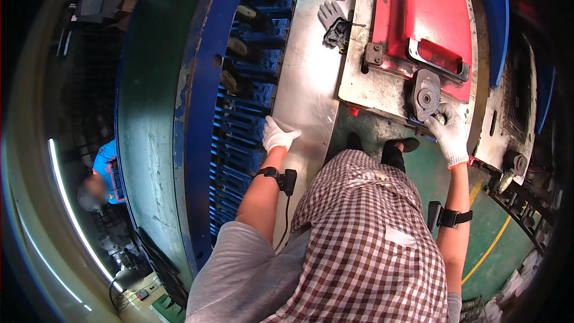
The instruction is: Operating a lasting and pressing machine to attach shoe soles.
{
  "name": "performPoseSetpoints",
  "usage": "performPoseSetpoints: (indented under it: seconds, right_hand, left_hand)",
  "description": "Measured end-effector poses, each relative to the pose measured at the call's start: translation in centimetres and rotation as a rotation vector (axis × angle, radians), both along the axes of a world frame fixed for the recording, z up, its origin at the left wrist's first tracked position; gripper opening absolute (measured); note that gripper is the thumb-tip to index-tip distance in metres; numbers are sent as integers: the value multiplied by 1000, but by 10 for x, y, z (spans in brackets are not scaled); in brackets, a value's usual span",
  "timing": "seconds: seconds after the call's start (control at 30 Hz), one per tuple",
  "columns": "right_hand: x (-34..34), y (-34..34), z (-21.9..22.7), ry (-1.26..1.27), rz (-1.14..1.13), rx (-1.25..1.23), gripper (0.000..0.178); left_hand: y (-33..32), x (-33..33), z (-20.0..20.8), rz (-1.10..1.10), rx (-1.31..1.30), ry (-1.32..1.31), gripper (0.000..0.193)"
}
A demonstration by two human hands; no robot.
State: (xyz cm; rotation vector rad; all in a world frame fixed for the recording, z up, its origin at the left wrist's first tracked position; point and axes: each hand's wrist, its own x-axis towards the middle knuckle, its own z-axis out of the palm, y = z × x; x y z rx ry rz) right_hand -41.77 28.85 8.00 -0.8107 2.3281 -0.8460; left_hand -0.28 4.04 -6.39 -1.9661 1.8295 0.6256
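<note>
A grey block (426,93) with a round, ringed boss sits at the near edge of a worn pale plate (382,88), just below a red panel (427,9). The right hand (449,134), in a white glove, meets the block's lower end with bent fingers; whether it grips the block or only touches it cannot be told. Just above the block, a metal frame (441,63) rims an opening in the panel.

The left hand (279,134), also in a white glove, holds nothing, its fingers loosely extended at the edge of a silver shelf (308,78) beside a row of blue slats (239,161). Farther up the shelf lies a grey glove (330,15), near the plate.

Black straps (455,218) carrying small devices circle both forearms. Below, a brown-and-white checked apron (365,239) covers the wearer above dark shoes (410,144) on a green floor (478,245) marked by a yellow line (487,250). At far left, beyond a blue beam (200,84), another person (106,170) appears in bright blue.
</note>
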Motion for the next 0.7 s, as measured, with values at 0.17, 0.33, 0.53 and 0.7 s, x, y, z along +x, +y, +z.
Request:
performPoseSetpoints:
  seconds: [0.17,0.33,0.53,0.7]
  right_hand:
    - [4,-2,9,-15,-23,51,31]
    - [2,-2,6,-70,-45,75,30]
    - [3,-2,2,-84,-66,56,32]
    - [-7,8,-13,-72,-47,65,33]
  left_hand:
    - [9,23,-2,148,18,126,132]
    - [25,34,-10,156,-31,106,125]
    - [49,79,-23,325,-310,305,90]
    - [34,128,-13,1026,-658,202,91]
